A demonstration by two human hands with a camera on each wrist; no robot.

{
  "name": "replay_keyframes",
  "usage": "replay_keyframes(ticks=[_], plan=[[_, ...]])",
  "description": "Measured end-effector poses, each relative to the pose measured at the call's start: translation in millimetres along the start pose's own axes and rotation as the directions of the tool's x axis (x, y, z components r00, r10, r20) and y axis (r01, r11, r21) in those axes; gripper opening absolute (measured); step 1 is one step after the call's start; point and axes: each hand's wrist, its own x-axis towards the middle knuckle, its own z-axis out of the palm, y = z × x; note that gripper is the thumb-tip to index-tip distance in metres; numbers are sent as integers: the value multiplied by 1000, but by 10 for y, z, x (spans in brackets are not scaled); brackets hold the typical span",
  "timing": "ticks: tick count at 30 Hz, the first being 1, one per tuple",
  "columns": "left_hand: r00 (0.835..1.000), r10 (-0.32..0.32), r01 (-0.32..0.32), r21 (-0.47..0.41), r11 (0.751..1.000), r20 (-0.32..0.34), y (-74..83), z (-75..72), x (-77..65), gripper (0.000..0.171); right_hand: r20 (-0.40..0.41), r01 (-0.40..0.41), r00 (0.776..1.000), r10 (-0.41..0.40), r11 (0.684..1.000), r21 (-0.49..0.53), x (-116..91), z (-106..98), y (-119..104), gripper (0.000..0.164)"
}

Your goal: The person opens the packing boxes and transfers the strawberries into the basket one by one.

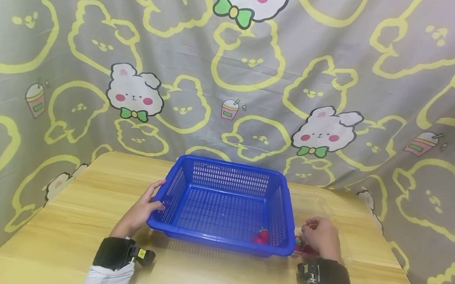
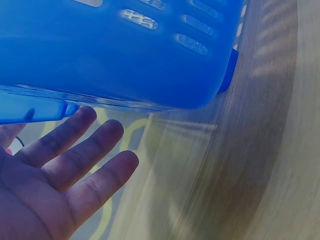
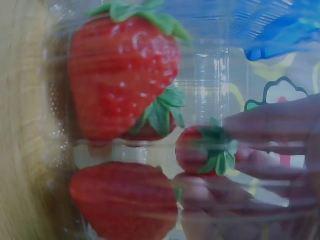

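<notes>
My left hand (image 1: 138,211) rests against the left rim of a blue plastic basket (image 1: 220,243), its thumb and a fingertip touching it. The left wrist view shows this hand (image 2: 65,175) with loosely extended fingers beside the basket's outer wall (image 2: 125,65). Red strawberries (image 1: 261,236) lie in the basket's front right corner. At the right, my right hand (image 1: 323,237) reaches into a clear plastic box (image 1: 309,203). Its fingers pinch a small strawberry (image 3: 192,150) near the green leaves. Close by in the box lie a large strawberry (image 3: 122,75), a lower one (image 3: 125,197) and another partly hidden.
A light wooden table (image 1: 211,281) carries the basket and the box. Behind it hangs a grey patterned cloth (image 1: 202,64), which also closes off both sides. The box stands close against the basket's right side.
</notes>
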Motion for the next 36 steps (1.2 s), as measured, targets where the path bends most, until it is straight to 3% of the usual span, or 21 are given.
replay_keyframes(ticks=[8,36], plan=[[1000,-2,2,4,1000,6,3,7,-8,73,-13,31,999,-31,999,-7,-8,-10,-18,30],[1000,4,-4,3,1000,-6,-20,13,10,73,-30,23,999,-23,1000,20,-29,-24,-61,28]])
